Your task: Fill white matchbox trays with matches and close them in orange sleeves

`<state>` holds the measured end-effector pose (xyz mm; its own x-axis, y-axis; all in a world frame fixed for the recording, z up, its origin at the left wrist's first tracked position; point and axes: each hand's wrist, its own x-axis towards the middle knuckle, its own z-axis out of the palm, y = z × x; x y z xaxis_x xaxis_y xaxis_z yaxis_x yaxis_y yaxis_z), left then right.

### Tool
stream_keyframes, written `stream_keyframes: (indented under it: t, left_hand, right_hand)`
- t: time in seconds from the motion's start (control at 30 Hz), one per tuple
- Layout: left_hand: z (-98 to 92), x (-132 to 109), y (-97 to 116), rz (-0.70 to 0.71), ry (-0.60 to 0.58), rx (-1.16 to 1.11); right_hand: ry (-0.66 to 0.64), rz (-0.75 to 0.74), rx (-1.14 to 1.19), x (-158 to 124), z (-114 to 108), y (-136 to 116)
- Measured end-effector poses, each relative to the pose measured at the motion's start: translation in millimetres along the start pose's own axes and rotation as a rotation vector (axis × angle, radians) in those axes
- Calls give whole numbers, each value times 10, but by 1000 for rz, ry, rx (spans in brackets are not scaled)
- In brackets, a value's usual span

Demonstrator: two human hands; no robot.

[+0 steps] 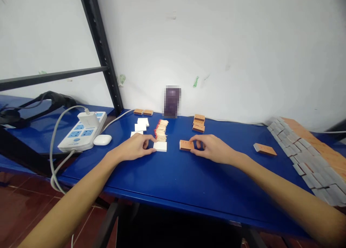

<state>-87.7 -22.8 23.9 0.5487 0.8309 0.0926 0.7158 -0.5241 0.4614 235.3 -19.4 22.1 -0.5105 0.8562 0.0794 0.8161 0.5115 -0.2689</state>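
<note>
At the middle of the blue table, my left hand [139,146] pinches the left end of a small white matchbox tray [161,146] between thumb and fingers. A row of red-tipped matches [161,130] lies just behind that tray. To the right, an orange matchbox [186,145] lies flat, its right end gripped by the thumb and fingers of my right hand [207,147]. The tray and the matchbox are apart. Whether the matchbox holds a tray inside is hidden. Several more white trays [140,127] lie behind my left hand.
Orange matchboxes are stacked [199,124] behind my right hand, and a pair [143,112] lies by the wall. One box [265,149] lies far right, beside a large pile of grey-sided boxes [302,158]. Left are a power strip [81,132], cables and a white earbud case [102,140].
</note>
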Motion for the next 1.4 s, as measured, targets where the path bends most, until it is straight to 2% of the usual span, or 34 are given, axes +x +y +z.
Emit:
stream_keyframes:
  t: [0.07,0.2,0.3,0.4,0.53,0.6,0.67,0.77,0.83,0.93,1.07,1.17,1.27,1.4]
  left_hand:
    - [-3,-2,6,2,-5,11]
    - [-8,-2,17,-13,-11,17]
    - [-10,1,22,-29,-6,5]
    - [-9,5,16,-41,-4,-5]
    - [-14,11,-4,-32,-24,-34]
    - [-20,13,-15,-19,-36,-68]
    - [-26,13,-25,-12,-45,-110]
    - [-30,11,-28,-13,-38,-183]
    - [-39,8,-21,-20,-26,-225]
    - [-88,-5,-14,-39,33,-217]
    - [-229,-68,-90,-118,189,-19]
    - [-321,-138,-223,-150,143,54]
    - [-353,-185,-344,-166,63,64]
    - [-342,-205,-354,-182,91,84]
  right_hand:
    - [41,83,-5,-30,-71,165]
    - [254,240,-23,131,-183,448]
    - [275,332,-47,300,-220,550]
    - [254,322,-47,294,-233,547]
    - [279,307,-233,-120,-248,569]
    - [263,351,-448,-436,-226,682]
    - [249,448,-567,-746,-163,873]
    - [200,544,-541,-1084,-18,1187]
    - [204,497,-500,-1189,62,1299]
    - [253,379,-409,-1196,93,1191]
    - [195,171,-191,-1067,12,703]
    - [163,97,-126,-943,-49,453]
    - [172,108,-89,-833,-92,445]
    - [91,171,44,-752,-140,506]
